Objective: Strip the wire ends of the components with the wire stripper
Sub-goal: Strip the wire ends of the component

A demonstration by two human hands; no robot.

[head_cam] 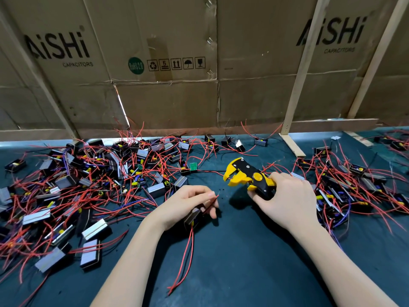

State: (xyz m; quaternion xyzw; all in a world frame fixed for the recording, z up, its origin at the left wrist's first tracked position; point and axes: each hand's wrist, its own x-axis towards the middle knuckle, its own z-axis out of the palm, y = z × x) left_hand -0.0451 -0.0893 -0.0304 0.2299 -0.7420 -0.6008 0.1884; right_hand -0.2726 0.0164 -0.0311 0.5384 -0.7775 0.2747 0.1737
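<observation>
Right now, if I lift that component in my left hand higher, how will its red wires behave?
Probably floppy: the red wires droop from the component onto the mat. Likely light, since the left hand holds it easily.

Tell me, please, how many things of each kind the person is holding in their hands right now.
Wire stripper: 1, gripped by the right hand
Component: 1, held in the left hand, which also pinches its red wire
Total: 2 things held. The loose components in the piles on the table are too tangled to count.
</observation>
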